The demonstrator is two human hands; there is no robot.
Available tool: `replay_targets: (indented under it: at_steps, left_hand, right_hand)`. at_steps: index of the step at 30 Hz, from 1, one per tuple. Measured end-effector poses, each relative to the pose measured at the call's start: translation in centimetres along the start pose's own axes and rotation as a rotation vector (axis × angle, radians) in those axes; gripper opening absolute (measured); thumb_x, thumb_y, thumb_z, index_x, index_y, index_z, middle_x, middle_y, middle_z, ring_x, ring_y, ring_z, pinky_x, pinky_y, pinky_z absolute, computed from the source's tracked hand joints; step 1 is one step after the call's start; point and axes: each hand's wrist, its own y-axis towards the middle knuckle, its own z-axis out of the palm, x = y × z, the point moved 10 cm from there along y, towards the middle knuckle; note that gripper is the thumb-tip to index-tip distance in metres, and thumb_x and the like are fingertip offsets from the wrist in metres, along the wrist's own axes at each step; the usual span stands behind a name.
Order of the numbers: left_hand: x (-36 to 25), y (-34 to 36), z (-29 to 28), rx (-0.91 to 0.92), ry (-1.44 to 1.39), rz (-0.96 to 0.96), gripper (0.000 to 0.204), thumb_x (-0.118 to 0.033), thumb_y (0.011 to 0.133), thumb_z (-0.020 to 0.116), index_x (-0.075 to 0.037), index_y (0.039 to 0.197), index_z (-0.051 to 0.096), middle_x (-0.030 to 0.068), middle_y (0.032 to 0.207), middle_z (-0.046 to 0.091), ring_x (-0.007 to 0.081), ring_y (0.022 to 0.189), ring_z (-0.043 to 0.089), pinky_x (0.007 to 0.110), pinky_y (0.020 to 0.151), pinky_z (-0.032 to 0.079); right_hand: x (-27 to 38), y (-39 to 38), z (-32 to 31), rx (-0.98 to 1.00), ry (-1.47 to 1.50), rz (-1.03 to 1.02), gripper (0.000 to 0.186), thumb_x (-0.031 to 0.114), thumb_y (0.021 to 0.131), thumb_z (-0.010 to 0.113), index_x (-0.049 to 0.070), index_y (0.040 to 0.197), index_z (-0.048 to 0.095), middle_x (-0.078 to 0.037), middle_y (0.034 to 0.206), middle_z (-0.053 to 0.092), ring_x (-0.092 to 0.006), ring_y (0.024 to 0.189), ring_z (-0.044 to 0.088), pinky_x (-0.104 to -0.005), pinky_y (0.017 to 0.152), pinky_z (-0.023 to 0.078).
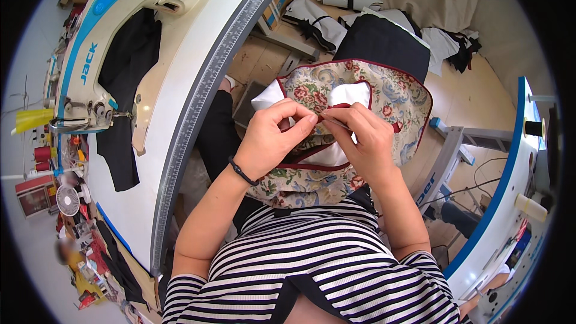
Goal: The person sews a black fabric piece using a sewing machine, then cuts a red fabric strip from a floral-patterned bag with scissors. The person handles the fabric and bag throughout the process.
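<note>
Floral cloth [405,99] beneath left hand [273,135], right hand [369,144]

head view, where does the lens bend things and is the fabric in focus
Head view: the long grey ruler strip bows strongly; head view: the beige floral fabric with dark-red trim looks sharp; head view: black fills the corners.

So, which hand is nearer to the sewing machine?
Left. The left hand is to the right of the sewing machine, over the floral fabric; the right hand is farther right, over the same fabric.
</note>
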Motion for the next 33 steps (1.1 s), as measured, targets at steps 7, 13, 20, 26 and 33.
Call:
replay_targets:
  at_steps: [7,13,20,26,33]
  left_hand:
    - [0.7,0.1,0.0,-0.014,-0.061,-0.056,0.012,-0.013,0.086,0.063,-0.002,0.083,0.064,-0.0058,0.071,0.057,-0.0007,0.057,0.042,0.017,0.052,0.034]
    - [0.9,0.2,0.0,0.009,-0.08,-0.068,0.012,-0.014,0.087,0.062,-0.002,0.084,0.064,-0.0066,0.07,0.058,-0.0013,0.057,0.043,0.016,0.051,0.034]
    - [1.1,0.2,0.7,0.064,-0.105,-0.088,0.013,-0.013,0.088,0.061,-0.001,0.086,0.064,-0.004,0.074,0.059,0.0008,0.063,0.048,0.017,0.057,0.039]
    - [1.5,0.6,0.4,0.1,-0.222,-0.188,0.016,-0.015,0.089,0.059,0.0,0.087,0.064,-0.0021,0.074,0.058,0.0034,0.067,0.049,0.018,0.063,0.04]
    - [2.3,1.0,-0.5,0.067,-0.277,-0.22,0.017,-0.016,0.09,0.058,0.0,0.089,0.065,-0.002,0.075,0.059,0.0028,0.067,0.049,0.018,0.064,0.04]
  right_hand:
    - [0.0,-0.8,-0.8,-0.063,0.051,-0.012,0.019,-0.002,0.07,0.071,0.003,0.087,0.064,-0.004,0.068,0.056,-0.0115,0.051,0.048,-0.0239,0.045,0.036]
    - [-1.1,-1.2,-1.0,-0.041,0.13,0.075,0.022,0.005,0.072,0.072,0.005,0.092,0.061,-0.005,0.073,0.055,-0.0157,0.057,0.055,-0.0266,0.049,0.044]
    - [-0.7,0.2,0.3,0.05,0.164,0.098,0.021,0.004,0.071,0.072,0.004,0.09,0.062,-0.005,0.073,0.053,-0.0158,0.062,0.054,-0.0262,0.052,0.043]
    - [-1.3,-0.5,0.3,-0.062,0.281,0.14,0.015,0.001,0.075,0.07,0.002,0.082,0.056,-0.007,0.073,0.053,-0.0161,0.06,0.051,-0.0252,0.053,0.042]
    - [-1.9,-3.2,0.5,-0.017,0.96,0.331,0.006,0.001,0.085,0.057,0.001,0.081,0.053,-0.002,0.078,0.052,-0.0089,0.065,0.046,-0.0205,0.058,0.037]
